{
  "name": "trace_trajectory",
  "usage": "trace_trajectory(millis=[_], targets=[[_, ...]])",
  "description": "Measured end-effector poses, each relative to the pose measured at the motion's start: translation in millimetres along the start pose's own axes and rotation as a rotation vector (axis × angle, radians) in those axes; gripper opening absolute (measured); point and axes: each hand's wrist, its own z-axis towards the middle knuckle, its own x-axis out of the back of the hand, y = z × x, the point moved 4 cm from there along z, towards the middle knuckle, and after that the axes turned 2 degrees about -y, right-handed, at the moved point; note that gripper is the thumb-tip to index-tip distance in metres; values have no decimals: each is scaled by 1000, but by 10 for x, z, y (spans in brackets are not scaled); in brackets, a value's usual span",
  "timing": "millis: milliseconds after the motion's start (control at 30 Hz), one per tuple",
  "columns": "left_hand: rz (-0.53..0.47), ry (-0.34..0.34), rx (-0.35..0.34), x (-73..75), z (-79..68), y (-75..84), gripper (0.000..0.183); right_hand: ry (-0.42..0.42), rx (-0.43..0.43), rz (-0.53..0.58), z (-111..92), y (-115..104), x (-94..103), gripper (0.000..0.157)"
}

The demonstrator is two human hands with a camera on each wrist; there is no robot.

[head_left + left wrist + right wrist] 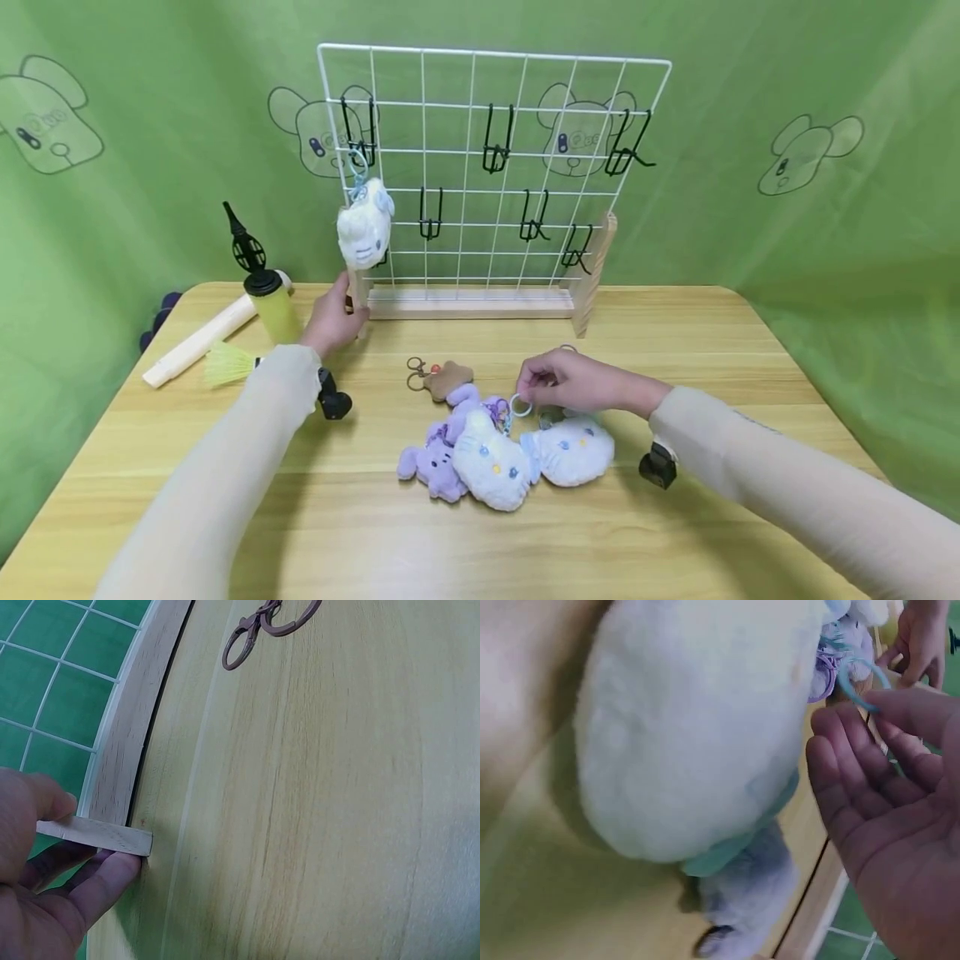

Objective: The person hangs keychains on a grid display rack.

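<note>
Pinching blue ring (844,681): right fingers (919,712) | gripping wooden upright (105,835): left fingers (109,886) | lidded yellow bottle (274,310), contents unclear

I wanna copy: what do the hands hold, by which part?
The right hand pinches a blue ring by its edge; the left hand grips the rack by its wooden end.

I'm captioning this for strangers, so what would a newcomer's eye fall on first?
Probably the white wire rack at the back of the table, with black hooks and a white plush charm hanging near its left edge. Then the heap of white and purple plush toys mid-table, where the right hand pinches a pale blue ring. The left hand holds the rack's wooden side piece.
</note>
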Motion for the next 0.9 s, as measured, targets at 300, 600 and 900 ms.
trace_trajectory(millis=[300, 600, 900], targets=[[10, 8, -6, 4, -13, 17, 66, -38, -145, 464, -76, 90, -147, 24], [4, 9, -14, 0, 12, -21, 68, -1, -83, 618, -103, -51, -118, 19], [4, 9, -19, -11, -28, 24, 68, 172, -5, 483, -69, -338, 255, 19]])
